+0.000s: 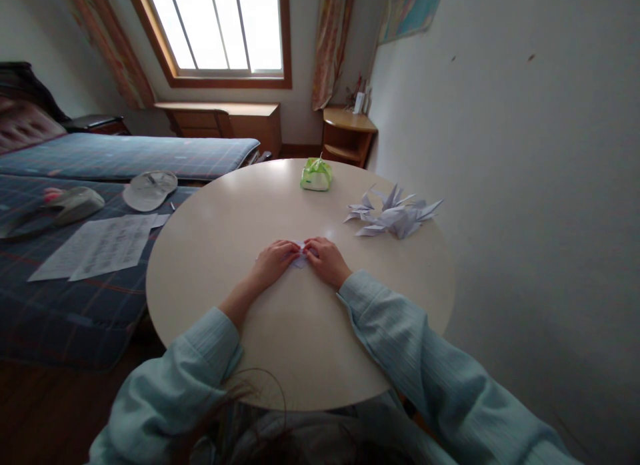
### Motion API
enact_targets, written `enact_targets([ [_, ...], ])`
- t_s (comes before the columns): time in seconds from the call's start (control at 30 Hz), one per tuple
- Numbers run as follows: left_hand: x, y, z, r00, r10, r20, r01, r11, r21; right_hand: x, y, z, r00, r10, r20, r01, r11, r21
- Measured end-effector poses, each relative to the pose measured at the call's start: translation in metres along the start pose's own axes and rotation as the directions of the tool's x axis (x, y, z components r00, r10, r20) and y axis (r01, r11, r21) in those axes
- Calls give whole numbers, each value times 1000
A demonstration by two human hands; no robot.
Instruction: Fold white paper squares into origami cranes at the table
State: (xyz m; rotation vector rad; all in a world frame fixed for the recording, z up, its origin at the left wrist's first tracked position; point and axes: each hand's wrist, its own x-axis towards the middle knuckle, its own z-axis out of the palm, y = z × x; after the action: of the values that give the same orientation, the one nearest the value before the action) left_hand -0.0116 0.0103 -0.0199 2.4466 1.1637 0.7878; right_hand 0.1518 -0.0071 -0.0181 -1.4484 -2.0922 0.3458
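Set near the middle of the round table (215,218), taking twelve o'clock as toward the window (215,31): a small pale paper (300,263). Pinching it from nine o'clock with the left hand (275,261) and from three with the right hand (327,261), fingertips bent and closed on the paper, leaving a pale part visible toward six. Cannot tell the exact thumb placement or the number of layers.

Likely to crease crooked if pressed harder from one side than the other. Might tear in the middle if tugged toward nine and three at once. Could skid on the smooth, shiny table if held too loosely, or spring open if released before being pressed flat.

Toward two o'clock, near the wall (525,218): a heap of pointed folded papers (397,215). Could be crushed or scattered by a wide swing of the right sleeve (400,318). At twelve, well apart from both hands: a green tissue pack (316,175), unlikely to hinder.
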Motion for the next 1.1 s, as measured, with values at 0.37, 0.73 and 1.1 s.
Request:
enact_targets([
  [0.37, -1, -2, 1, 999, -31, -25, 32, 999, 27, -1, 1, 0, 1000, -24, -17, 25, 1000, 8],
  [0.73, -1, -3, 2, 997, -30, -67, 33, 998, 51, 0, 5, 5, 996, -62, -71, 65, 997, 42],
  [1.1, -1, -4, 2, 998, 6, -60, -5, 1000, 13, 0, 8, 5, 984, -102, -145, 114, 991, 76],
])
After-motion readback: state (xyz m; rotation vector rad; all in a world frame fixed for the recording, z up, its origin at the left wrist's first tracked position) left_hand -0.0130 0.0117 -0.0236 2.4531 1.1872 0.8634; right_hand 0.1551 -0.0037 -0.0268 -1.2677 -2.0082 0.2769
